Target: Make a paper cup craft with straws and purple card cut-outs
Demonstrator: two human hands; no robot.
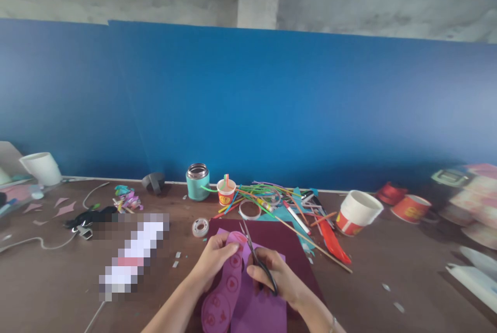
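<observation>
- Left hand (213, 260) pinched the pink cutout (233, 286), red drawings on it, thumb on top near its upper end.
- Right hand (279, 276) gripped the scissors (252, 250) by black handles; blades slightly apart, right beside cutout's upper end. Contact with paper: couldn't tell.
- Cutout was over the purple sheet (262, 315), which lay on a dark red board (303, 265).
- Tape roll (200, 227) sat near the board's far left corner; mint jar (198, 187) stood behind it.
</observation>
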